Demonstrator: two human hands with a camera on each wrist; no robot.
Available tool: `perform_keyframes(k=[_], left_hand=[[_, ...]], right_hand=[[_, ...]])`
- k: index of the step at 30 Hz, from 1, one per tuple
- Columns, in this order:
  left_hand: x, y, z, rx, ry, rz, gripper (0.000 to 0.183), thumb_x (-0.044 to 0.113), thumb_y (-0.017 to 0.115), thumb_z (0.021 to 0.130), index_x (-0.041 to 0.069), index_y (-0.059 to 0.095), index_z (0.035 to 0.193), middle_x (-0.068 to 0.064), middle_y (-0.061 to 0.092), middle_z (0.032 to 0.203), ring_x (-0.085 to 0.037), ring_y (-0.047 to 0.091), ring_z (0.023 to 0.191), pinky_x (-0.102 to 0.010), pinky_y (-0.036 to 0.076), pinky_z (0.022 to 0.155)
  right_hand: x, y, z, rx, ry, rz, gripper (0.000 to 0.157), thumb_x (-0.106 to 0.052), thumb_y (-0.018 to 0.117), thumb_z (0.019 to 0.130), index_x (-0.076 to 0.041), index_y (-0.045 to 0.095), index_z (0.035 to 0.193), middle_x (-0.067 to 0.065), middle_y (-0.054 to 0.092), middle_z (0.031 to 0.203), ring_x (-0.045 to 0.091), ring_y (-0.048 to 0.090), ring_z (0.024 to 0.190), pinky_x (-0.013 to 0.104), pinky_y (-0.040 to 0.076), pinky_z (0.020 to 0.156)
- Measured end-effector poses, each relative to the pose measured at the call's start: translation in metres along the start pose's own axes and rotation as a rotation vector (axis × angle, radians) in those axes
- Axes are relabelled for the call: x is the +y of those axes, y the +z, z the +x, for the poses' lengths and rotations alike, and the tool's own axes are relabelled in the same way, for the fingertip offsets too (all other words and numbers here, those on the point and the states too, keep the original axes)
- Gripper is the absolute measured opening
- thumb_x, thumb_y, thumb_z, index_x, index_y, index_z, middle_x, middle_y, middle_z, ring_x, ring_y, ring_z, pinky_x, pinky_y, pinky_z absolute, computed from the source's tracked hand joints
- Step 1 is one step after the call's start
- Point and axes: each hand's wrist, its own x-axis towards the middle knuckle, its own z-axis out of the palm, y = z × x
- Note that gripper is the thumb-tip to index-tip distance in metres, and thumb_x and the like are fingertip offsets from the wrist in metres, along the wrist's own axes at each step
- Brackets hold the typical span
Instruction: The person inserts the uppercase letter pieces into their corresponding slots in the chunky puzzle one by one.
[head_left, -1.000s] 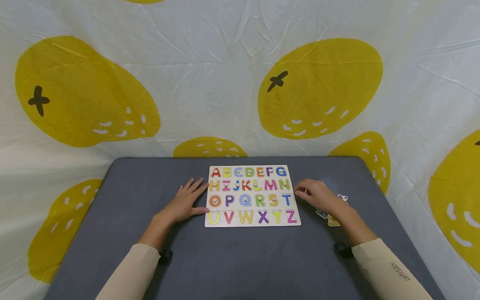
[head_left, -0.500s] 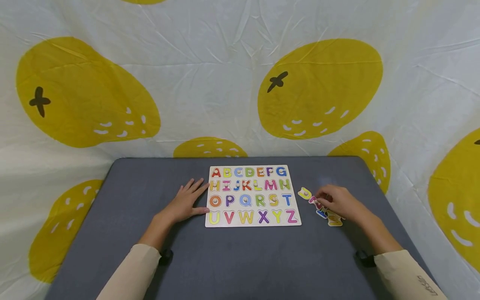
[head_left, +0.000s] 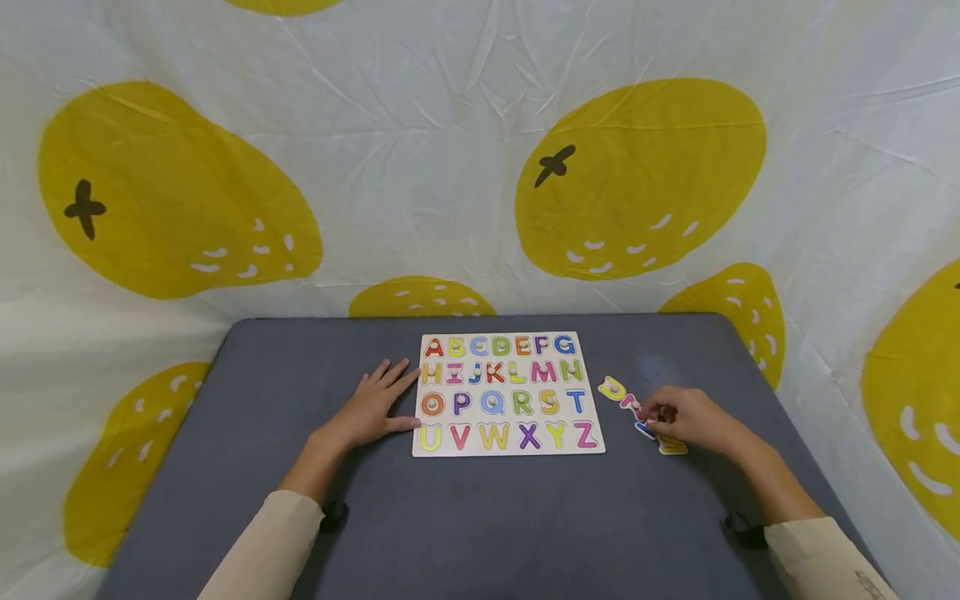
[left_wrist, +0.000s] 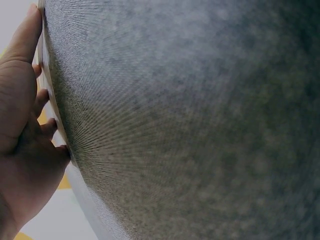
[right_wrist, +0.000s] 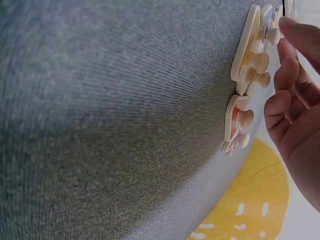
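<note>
A white alphabet puzzle board (head_left: 508, 457) lies on the grey table, with coloured letters A to Z in rows. Small knobs stand on many upper letters; the bottom row shows none. My left hand (head_left: 375, 406) rests flat with fingers spread, its fingertips and thumb at the board's left edge. Right of the board lie several loose knobbed letter pieces: a yellow U (head_left: 612, 388), a pink piece (head_left: 631, 404), a blue piece (head_left: 643, 430) and a yellow one (head_left: 672, 447). My right hand (head_left: 690, 419) reaches over them, thumb and index fingertips close together right by a knob (right_wrist: 272, 36).
The grey table (head_left: 517, 533) spreads around the board towards me. Behind it and at both sides hangs a white cloth (head_left: 420, 183) with large yellow fruit shapes. More knobbed pieces (right_wrist: 240, 120) lie close together under my right hand.
My right hand has moved from the board's right edge out to the loose pieces, uncovering the yellow U, then slightly further towards me. My left hand has stayed at the board.
</note>
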Motion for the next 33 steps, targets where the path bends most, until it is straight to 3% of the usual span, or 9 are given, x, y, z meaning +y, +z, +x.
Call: perform_keyframes(k=[10,15,23,33], left_hand=[[0.000,0.006,0.002,0.002,0.007,0.005,0.093,0.052,0.077,0.089,0.017,0.033,0.164,-0.016,0.026,0.170,-0.048,0.014,0.157,-0.075,0.015,0.119],[0.000,0.005,0.003,-0.003,0.000,-0.001,0.094,0.051,0.077,0.089,0.017,0.032,0.164,-0.016,0.025,0.171,-0.048,0.014,0.158,-0.075,0.014,0.119],[0.001,0.002,0.002,-0.004,-0.004,0.006,0.094,0.051,0.077,0.090,0.017,0.031,0.164,-0.018,0.025,0.170,-0.049,0.014,0.157,-0.075,0.014,0.119],[-0.002,0.004,0.001,0.004,-0.001,0.003,0.094,0.051,0.077,0.089,0.016,0.031,0.164,-0.017,0.024,0.171,-0.049,0.013,0.157,-0.075,0.014,0.120]], right_hand=[[0.003,0.004,-0.009,-0.021,0.013,-0.043,0.015,-0.004,0.080,0.088,-0.016,0.075,0.095,-0.011,0.059,0.083,-0.004,0.045,0.069,0.023,0.044,0.059],[-0.004,0.000,-0.004,0.021,-0.022,-0.072,0.014,-0.005,0.081,0.087,-0.015,0.075,0.094,-0.014,0.060,0.079,-0.005,0.045,0.068,0.023,0.044,0.058],[-0.020,-0.001,0.016,0.024,0.011,-0.085,0.009,-0.012,0.081,0.089,-0.013,0.075,0.095,-0.014,0.059,0.079,-0.002,0.047,0.069,0.022,0.045,0.061],[-0.037,0.020,0.052,0.007,0.017,-0.061,0.014,-0.016,0.084,0.087,-0.016,0.070,0.088,-0.011,0.057,0.073,0.002,0.048,0.067,0.023,0.044,0.061]])
